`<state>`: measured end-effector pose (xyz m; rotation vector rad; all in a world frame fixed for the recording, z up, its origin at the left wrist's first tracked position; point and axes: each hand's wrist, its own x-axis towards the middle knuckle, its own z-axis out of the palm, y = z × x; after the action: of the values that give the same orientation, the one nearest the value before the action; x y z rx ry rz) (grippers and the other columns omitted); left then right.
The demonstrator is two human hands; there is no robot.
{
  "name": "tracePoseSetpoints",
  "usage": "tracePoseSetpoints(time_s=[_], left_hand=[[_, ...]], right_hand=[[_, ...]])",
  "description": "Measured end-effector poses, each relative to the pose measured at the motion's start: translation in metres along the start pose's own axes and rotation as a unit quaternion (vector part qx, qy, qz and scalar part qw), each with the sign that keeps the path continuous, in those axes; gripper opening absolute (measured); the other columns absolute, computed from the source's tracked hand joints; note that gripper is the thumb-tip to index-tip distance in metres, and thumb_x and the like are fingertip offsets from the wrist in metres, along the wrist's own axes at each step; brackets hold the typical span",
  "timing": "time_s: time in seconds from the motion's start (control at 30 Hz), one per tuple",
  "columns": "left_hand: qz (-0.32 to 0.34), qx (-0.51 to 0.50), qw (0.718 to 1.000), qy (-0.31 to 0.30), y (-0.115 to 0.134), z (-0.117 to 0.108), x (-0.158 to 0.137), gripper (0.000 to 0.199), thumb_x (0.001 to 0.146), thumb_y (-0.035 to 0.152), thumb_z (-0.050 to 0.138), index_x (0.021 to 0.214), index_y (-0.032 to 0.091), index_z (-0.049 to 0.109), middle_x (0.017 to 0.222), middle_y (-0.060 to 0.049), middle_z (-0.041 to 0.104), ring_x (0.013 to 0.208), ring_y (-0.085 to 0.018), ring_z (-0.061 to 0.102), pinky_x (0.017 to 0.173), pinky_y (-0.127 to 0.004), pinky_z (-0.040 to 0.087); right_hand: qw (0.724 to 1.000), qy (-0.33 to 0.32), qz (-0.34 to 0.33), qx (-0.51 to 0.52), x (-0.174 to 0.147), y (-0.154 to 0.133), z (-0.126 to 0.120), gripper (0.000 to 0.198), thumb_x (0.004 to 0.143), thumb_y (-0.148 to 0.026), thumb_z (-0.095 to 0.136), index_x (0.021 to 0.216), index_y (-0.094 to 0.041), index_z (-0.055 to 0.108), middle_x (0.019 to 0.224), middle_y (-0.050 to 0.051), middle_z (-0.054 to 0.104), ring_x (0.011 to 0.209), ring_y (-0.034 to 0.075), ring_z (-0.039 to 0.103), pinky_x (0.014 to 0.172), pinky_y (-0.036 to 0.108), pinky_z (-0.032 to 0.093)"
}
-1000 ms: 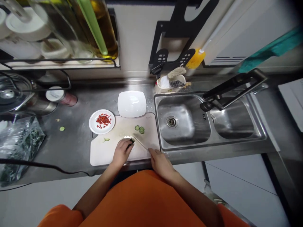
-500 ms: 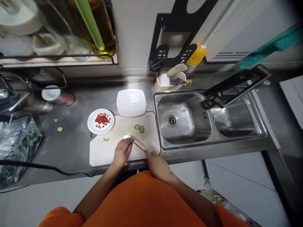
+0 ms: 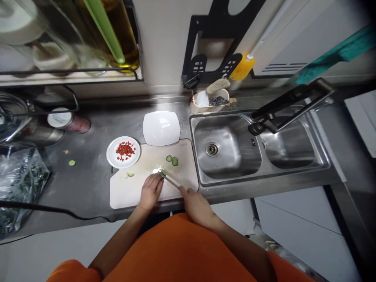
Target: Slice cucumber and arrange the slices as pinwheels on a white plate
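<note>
- White cutting board (image 3: 129, 194) under left hand (image 3: 150, 191), with bent fingers and grip closed on a mostly hidden green piece (image 3: 162, 177).
- Over board's front edge: right hand (image 3: 197, 203), grip clenched around knife (image 3: 170, 180), slanted toward left fingertips.
- On board's right half: cucumber slices (image 3: 174, 161).

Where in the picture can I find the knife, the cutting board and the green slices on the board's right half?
Knife (image 3: 170, 180): head view, middle of the visible blade.
Cutting board (image 3: 126, 196): head view, bare surface near its lower left corner.
Green slices (image 3: 175, 161): head view, face of the rightmost slice.
</note>
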<state>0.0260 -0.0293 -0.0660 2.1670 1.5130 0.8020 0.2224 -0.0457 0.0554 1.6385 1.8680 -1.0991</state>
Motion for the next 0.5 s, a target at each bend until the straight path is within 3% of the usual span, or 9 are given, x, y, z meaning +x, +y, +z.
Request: tracePoseSetpoints(time_s=[0.5], left_hand=[[0.006,0.003,1.0,-0.004,-0.0006,0.0001,0.0004,0.018,0.087,0.021,0.051,0.1,0.017,0.063,0.1,-0.009,0.067,0.096,-0.02,0.061,0.091,-0.037,0.049]], right_hand=[[1.0,0.013,-0.01,-0.023,0.0036,-0.0016,-0.0068,0.038,0.084,-0.004,0.029,0.114,-0.018,0.048,0.093,0.01,0.062,0.082,0.02,0.061,0.063,0.026,0.039]])
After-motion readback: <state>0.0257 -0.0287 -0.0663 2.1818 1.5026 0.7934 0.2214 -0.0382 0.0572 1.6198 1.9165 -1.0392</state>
